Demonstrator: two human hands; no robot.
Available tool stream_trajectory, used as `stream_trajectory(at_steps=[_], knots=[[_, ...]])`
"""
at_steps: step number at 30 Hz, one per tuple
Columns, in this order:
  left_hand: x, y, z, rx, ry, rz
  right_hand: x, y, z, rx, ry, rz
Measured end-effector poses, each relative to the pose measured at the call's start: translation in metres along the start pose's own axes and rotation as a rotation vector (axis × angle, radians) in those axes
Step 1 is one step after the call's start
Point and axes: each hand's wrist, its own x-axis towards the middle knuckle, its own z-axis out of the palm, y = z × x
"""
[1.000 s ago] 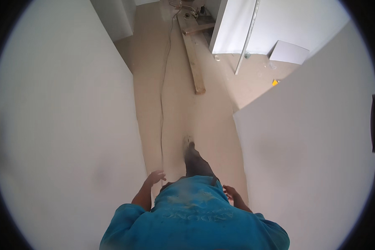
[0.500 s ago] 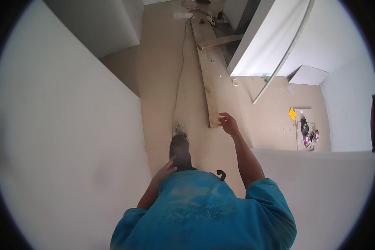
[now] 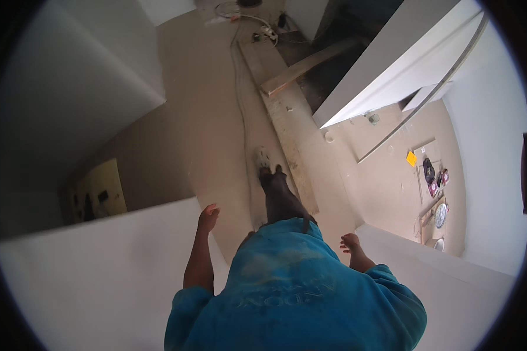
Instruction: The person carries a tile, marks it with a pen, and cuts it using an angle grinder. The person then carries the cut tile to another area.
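My left hand (image 3: 208, 217) hangs at my left side beside a low white wall edge (image 3: 158, 222), fingers loosely bent and apart, holding nothing. My right hand (image 3: 350, 244) hangs at my right hip, fingers apart and empty, close to another white wall (image 3: 416, 263). My forward foot in a pale clog (image 3: 263, 157) stands beside a long wooden plank (image 3: 298, 181) lying on the floor, with a cable (image 3: 242, 117) running along its left.
A crosswise board (image 3: 298, 70) rests over the plank. A long pale strip (image 3: 416, 111) slants past a white wall corner (image 3: 372, 64). Rightward lie a yellow item (image 3: 411, 158), a dark bag (image 3: 428, 170) and a round metal object (image 3: 441, 215). A coiled white cable (image 3: 228, 9) is at top.
I have advanced along the plank, opening up the side spaces left and right. My right hand, earlier reaching forward, has dropped to my side; my left hand has moved outward from my body.
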Motion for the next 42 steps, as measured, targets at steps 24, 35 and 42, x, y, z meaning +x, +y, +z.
stream_trajectory(at_steps=[24,35,42], knots=[[0.517,0.406,-0.227,0.244,-0.319,-0.118,0.010,-0.846,0.057,-0.032,0.418,-0.887],[0.738,0.572,-0.390,0.174,-0.071,-0.120,-0.060,-0.733,0.158,0.485,0.185,-0.004],[0.780,0.629,-0.340,0.068,-0.313,-0.032,-0.039,-0.800,0.168,0.582,0.146,0.012]])
